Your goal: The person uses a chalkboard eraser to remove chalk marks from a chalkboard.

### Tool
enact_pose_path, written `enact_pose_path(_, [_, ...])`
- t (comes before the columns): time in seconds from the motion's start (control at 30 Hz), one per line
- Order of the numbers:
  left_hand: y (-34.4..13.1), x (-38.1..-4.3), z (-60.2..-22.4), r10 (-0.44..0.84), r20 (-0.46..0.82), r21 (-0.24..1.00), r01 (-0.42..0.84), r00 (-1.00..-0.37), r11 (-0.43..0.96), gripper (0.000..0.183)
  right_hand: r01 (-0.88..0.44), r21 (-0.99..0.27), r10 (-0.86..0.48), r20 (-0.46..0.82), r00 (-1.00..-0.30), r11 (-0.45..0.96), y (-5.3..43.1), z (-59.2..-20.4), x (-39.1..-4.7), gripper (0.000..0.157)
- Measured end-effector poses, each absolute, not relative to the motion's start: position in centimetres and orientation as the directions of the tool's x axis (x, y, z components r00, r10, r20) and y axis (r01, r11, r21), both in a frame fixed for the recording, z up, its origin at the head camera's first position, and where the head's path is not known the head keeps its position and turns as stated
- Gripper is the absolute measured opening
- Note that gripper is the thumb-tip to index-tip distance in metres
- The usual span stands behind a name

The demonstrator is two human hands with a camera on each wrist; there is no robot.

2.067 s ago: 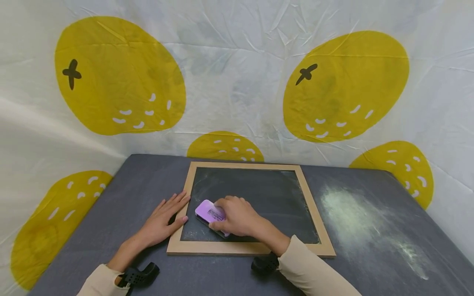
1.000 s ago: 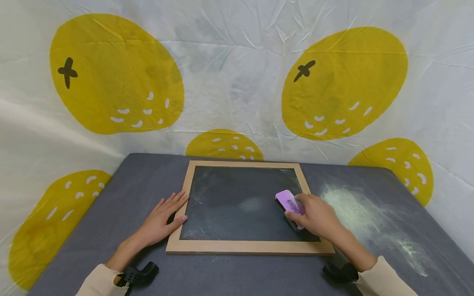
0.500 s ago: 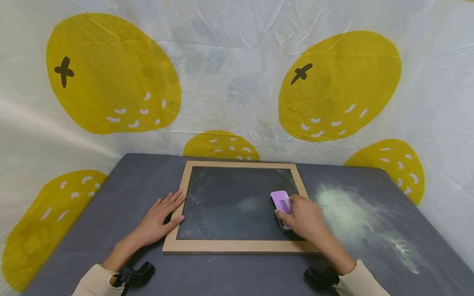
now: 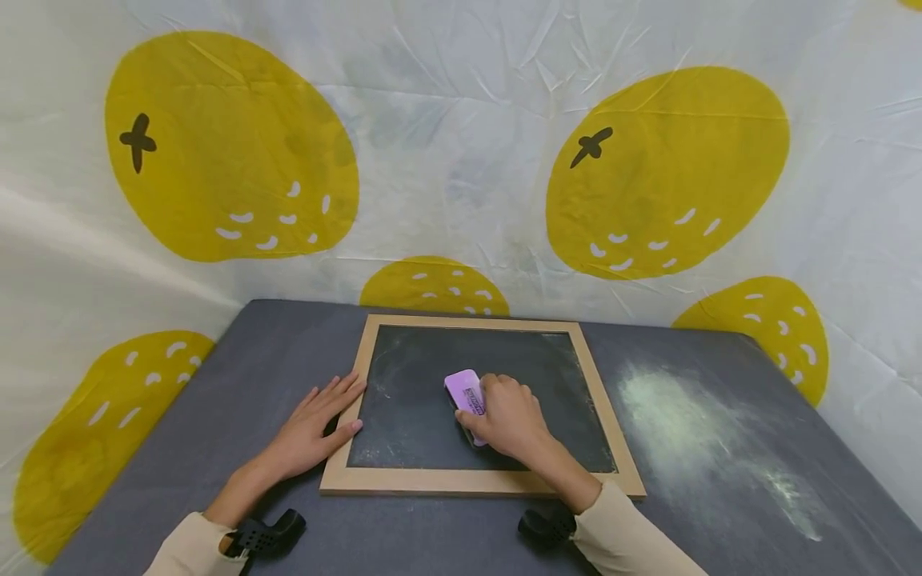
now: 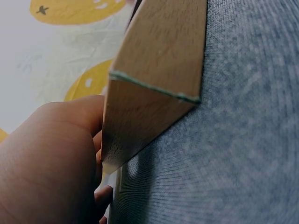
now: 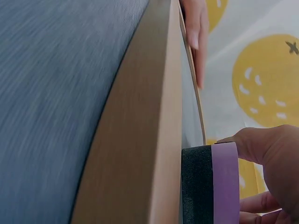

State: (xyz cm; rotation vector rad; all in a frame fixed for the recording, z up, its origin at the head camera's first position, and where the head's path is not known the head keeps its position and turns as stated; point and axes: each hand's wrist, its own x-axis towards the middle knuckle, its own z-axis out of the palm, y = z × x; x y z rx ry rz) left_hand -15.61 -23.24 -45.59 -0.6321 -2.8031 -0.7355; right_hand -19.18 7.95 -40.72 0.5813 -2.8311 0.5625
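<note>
A wood-framed chalkboard (image 4: 410, 376) lies on the dark table, its black surface bearing faint chalk smears at the left. My right hand (image 4: 510, 414) grips a purple chalkboard eraser (image 4: 463, 387) near the middle of the board, thumb on the near side and fingers on the far side. In the right wrist view the dark felt of the eraser (image 6: 198, 186) rests against the board surface. My left hand (image 4: 311, 428) lies with straight fingers on the left side of the frame; the left wrist view shows it beside the frame corner (image 5: 154, 88).
A pale chalk-dust patch (image 4: 677, 412) marks the dark table (image 4: 403, 532) right of the board. A white cloth (image 4: 446, 160) with yellow fruit shapes hangs behind and at the sides. Black wrist cameras sit on both wrists.
The right hand carried the eraser from the board's left to its right side, then back leftward to the middle. A pale smudge mid-board is no longer visible. The left hand stayed on the frame.
</note>
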Motion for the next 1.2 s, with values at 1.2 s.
enact_pose_path(1.2, [-23.4,-15.7,-45.8,0.344,0.269,0.420,0.430,-0.900,0.799,0.055,-0.727,-0.323,-0.752,0.062,-0.656,0.607,5.9,-38.5,-18.8,0.054])
